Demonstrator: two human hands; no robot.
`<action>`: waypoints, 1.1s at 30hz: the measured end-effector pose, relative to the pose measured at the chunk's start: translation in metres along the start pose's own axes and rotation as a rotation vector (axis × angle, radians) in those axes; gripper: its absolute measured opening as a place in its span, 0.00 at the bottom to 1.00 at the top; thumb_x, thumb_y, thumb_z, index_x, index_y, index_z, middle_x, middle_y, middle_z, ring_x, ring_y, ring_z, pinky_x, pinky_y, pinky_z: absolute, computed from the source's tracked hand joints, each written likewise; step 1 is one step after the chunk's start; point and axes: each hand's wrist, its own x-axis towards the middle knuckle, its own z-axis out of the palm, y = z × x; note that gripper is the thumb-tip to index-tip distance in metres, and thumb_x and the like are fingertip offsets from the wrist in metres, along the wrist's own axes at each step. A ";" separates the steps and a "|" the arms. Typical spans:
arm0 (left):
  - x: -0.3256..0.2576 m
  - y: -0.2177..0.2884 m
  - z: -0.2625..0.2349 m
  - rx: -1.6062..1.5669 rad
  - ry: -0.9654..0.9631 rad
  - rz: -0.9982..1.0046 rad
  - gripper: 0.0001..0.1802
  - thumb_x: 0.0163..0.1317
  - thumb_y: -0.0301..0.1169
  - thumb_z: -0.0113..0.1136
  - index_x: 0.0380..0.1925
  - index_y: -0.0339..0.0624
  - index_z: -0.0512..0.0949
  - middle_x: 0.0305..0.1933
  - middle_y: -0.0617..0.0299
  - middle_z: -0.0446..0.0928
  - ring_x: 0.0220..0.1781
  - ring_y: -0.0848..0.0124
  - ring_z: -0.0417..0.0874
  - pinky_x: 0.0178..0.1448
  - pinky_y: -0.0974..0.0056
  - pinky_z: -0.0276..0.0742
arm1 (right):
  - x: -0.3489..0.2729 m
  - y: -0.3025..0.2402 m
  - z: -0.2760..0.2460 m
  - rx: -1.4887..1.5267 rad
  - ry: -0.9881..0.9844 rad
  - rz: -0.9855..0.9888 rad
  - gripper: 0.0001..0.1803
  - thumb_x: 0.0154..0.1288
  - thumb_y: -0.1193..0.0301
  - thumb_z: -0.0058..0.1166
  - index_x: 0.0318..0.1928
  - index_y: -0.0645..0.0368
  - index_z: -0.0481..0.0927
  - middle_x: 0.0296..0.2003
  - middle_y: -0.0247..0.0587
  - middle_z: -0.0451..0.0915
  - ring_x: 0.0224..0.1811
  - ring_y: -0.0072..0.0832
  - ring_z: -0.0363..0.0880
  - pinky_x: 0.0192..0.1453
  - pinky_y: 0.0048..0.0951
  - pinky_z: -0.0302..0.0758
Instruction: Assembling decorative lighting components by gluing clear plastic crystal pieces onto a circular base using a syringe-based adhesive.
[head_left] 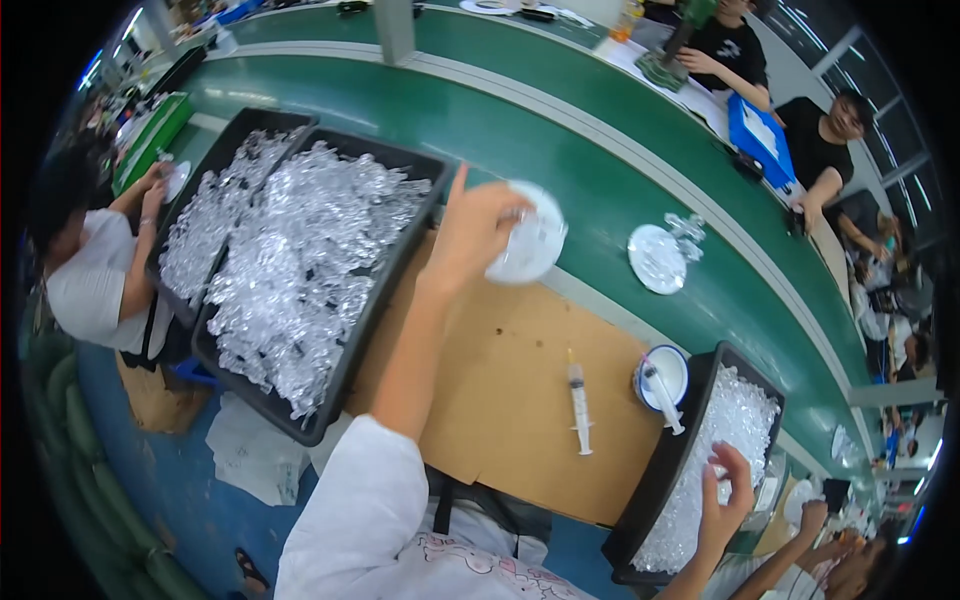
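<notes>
My left hand is above the far edge of the cardboard sheet, its fingertips closed on the rim of a white round plate, which is slightly blurred. My right hand is over a black bin of small clear plastic pieces. Its thumb and fingers are curled toward each other; whatever lies between them is too small to make out. Between my hands, a syringe lies on the cardboard. A second syringe leans in a white cup with a blue rim.
At left stand two large black bins heaped with clear plastic parts. Another white plate with clear parts lies on the green conveyor belt. A co-worker sits at the left; others work across the belt and at the right.
</notes>
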 end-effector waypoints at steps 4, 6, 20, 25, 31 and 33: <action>-0.104 -0.006 -0.042 0.108 -0.110 -0.159 0.08 0.50 0.23 0.59 0.32 0.41 0.81 0.35 0.57 0.79 0.41 0.57 0.78 0.65 0.49 0.61 | 0.061 -0.085 0.067 0.022 -0.338 -0.477 0.14 0.53 0.78 0.58 0.44 0.62 0.79 0.37 0.41 0.80 0.41 0.29 0.79 0.48 0.28 0.72; -0.129 -0.004 -0.054 -0.020 -0.085 -0.290 0.08 0.50 0.22 0.60 0.32 0.40 0.81 0.35 0.55 0.79 0.41 0.56 0.78 0.60 0.51 0.65 | 0.098 -0.144 0.131 0.053 -0.486 -0.727 0.14 0.54 0.77 0.58 0.44 0.61 0.79 0.40 0.45 0.81 0.43 0.37 0.80 0.49 0.30 0.73; -0.168 0.030 -0.054 -0.061 0.165 -0.208 0.17 0.50 0.22 0.59 0.44 0.40 0.77 0.52 0.48 0.73 0.57 0.50 0.72 0.60 0.52 0.67 | 0.161 -0.244 0.419 -0.420 -0.282 -0.999 0.23 0.53 0.59 0.57 0.48 0.54 0.78 0.41 0.44 0.81 0.44 0.40 0.80 0.45 0.40 0.77; -0.284 0.050 -0.064 -0.401 0.283 -0.284 0.18 0.48 0.18 0.58 0.43 0.40 0.79 0.51 0.51 0.75 0.55 0.53 0.75 0.59 0.54 0.70 | 0.191 -0.219 0.328 -0.231 -0.374 -0.776 0.19 0.68 0.59 0.49 0.51 0.57 0.77 0.39 0.43 0.83 0.41 0.29 0.81 0.43 0.30 0.74; -0.555 0.042 -0.066 -0.171 1.137 -1.504 0.20 0.58 0.29 0.62 0.50 0.35 0.73 0.51 0.53 0.74 0.49 0.63 0.77 0.50 0.63 0.74 | 0.193 -0.164 0.191 -0.085 -0.316 -0.815 0.22 0.70 0.63 0.39 0.59 0.59 0.72 0.50 0.40 0.79 0.44 0.23 0.77 0.42 0.18 0.68; -0.661 0.056 -0.042 0.280 0.936 -1.855 0.29 0.52 0.34 0.69 0.50 0.27 0.70 0.53 0.46 0.73 0.50 0.60 0.78 0.49 0.61 0.76 | 0.167 -0.167 0.176 0.133 -0.249 -0.542 0.21 0.71 0.64 0.36 0.59 0.60 0.71 0.50 0.41 0.79 0.45 0.22 0.76 0.41 0.17 0.67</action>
